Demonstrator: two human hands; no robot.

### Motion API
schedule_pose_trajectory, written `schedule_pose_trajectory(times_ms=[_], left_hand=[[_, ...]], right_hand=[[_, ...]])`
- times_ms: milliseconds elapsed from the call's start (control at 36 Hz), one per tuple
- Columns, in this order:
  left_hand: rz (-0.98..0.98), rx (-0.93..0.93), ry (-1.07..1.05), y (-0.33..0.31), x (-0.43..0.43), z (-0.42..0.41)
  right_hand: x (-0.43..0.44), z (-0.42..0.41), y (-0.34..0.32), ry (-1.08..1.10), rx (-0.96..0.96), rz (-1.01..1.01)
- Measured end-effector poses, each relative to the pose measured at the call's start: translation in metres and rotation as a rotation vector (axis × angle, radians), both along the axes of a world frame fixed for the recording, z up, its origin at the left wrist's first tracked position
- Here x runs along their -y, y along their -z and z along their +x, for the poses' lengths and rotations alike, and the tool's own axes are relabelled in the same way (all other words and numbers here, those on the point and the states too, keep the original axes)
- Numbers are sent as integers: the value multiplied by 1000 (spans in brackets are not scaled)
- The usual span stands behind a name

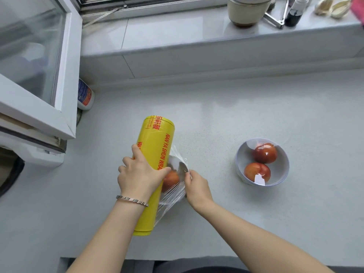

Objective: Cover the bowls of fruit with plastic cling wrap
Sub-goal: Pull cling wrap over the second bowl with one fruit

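Observation:
A big yellow roll of cling wrap (155, 146) lies over the near bowl (178, 164), hiding most of it. My left hand (139, 174) grips the roll from above. A clear sheet of film (173, 192) runs from the roll over this bowl and its red fruit (171, 179). My right hand (197, 188) pinches the film's edge at the bowl's right rim. A second white bowl (279, 170) stands to the right with two red fruits (265, 153) in it and glossy film stretched across its top.
The grey counter (256, 115) runs to a raised window ledge holding a ceramic pot (248, 10), a dark bottle (295, 12) and a metal tool (275, 20). An open window frame (65, 75) juts in at left over a white bottle (85, 95).

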State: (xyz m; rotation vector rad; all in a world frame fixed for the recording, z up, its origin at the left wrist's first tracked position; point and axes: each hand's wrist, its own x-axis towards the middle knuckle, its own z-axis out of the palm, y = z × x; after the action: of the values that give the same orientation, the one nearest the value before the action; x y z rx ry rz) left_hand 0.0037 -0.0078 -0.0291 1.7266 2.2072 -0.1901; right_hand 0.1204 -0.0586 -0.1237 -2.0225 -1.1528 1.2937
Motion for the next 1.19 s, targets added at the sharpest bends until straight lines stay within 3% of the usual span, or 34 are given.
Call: schedule_pose_trajectory(times_ms=[250,306,444,611,778,889,1000,1083,1194], left_hand=[[-28,-17,-38,5,5,-7],[-94,141,-61,10,0,-20],[-263,850,-250,16,1,-31],[-287,1089,-372,25,13,-15],[-202,911,-366,26,16,-2],[-101,563,-227,18,23,2],[-49,353,-118,10,34,7],[-75,325,-56,6,38,10],[-203,521,-103,12,30,0]], right_hand=[[8,8,-1,7,17,1],[7,13,-3,-28,33,1],[1,37,-5,-124,95,-1],[8,61,-3,-130,178,-14],[16,73,-7,-91,185,-14],[22,76,-8,-61,166,-3],[25,77,-7,-57,170,6],[26,76,-7,-55,166,7],[24,78,-8,-87,186,7]])
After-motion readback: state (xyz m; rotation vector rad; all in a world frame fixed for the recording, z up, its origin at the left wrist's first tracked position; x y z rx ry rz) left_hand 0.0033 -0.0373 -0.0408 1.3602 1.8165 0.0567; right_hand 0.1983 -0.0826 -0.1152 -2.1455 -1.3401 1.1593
